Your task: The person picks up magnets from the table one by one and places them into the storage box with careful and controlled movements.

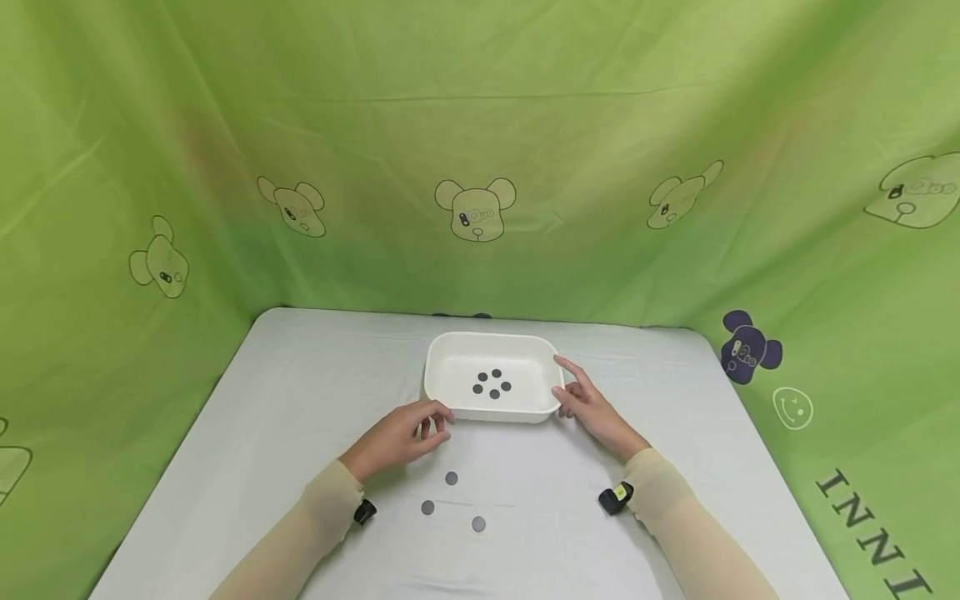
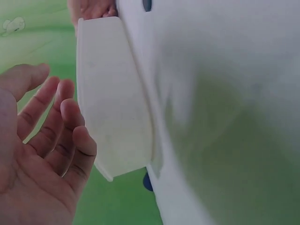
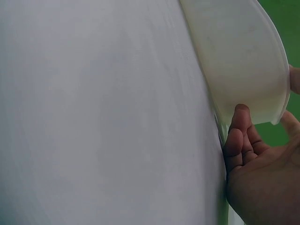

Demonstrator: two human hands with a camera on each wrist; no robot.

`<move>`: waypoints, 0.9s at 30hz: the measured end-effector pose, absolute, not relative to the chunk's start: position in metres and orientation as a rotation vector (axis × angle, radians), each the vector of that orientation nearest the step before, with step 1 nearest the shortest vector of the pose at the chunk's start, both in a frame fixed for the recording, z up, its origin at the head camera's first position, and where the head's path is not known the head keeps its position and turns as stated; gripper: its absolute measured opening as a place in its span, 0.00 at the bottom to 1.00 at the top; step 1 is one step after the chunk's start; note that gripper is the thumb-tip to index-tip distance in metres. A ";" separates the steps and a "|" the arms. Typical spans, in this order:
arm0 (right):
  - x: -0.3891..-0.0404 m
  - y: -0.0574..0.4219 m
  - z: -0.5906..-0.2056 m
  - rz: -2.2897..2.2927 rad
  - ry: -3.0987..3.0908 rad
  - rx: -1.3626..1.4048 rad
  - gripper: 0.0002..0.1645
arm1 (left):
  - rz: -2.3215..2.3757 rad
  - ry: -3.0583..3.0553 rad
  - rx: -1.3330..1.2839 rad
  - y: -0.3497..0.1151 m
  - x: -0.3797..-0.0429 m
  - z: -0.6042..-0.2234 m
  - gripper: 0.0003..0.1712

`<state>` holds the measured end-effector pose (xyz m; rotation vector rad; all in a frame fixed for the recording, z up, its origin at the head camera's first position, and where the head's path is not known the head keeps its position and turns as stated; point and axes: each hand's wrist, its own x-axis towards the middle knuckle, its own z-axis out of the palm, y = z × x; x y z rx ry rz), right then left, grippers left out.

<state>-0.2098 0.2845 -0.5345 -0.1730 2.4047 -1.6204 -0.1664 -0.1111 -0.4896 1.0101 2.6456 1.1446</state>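
A white rectangular dish with rounded corners stands toward the back of the table. Several small dark grey discs lie together on its floor. At the dish's right end, my right hand holds the front corner, thumb and index finger at the rim, other fingers by the outer wall. My left hand is beside the front left corner, its fingers loosely bent and grasping nothing; its fingertips are close to the rim. In the left wrist view the dish's outer wall rises beyond those fingers.
Three more grey discs lie on the white-covered table in front of the dish: one upper disc, one left disc and one right disc. A green printed curtain encloses the back and sides.
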 end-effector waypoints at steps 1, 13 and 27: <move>-0.209 0.285 -0.534 -1.625 2.399 -0.171 0.42 | 1.133 2.642 1.008 -0.112 -0.165 -0.491 0.11; -0.209 0.286 -0.533 -1.630 2.401 -0.168 0.43 | 1.006 2.641 1.031 -0.115 -0.158 -0.507 0.11; -0.208 0.284 -0.534 -1.637 2.392 -0.184 0.43 | 0.774 2.664 1.085 -0.110 -0.151 -0.514 0.11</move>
